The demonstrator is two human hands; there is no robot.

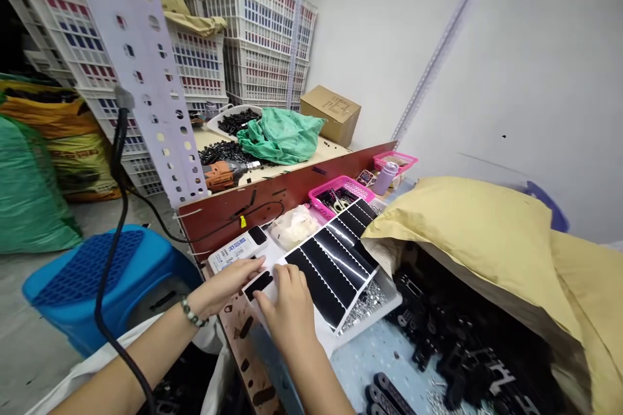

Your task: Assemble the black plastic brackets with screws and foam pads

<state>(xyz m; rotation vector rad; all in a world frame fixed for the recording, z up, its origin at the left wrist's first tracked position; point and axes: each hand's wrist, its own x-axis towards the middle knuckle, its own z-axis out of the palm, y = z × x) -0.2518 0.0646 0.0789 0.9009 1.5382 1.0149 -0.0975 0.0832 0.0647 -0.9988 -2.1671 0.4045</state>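
A white backing sheet with rows of black stickers lies tilted over a white tray of small shiny metal parts. My left hand, with a beaded bracelet on the wrist, pinches the sheet's near left end. My right hand is at the same end, its thumb and curled fingers closed on the sheet around a short black sticker strip. The exact contact under the fingertips is partly hidden. Just behind the left hand is a white box with printed labels and a dark patch.
A yellow sack spilling black parts lies right. Behind the sheet are a plastic bag, a pink basket with scissors, and a purple bottle. A red-brown board edges the bench. A black cable hangs at left near a blue stool.
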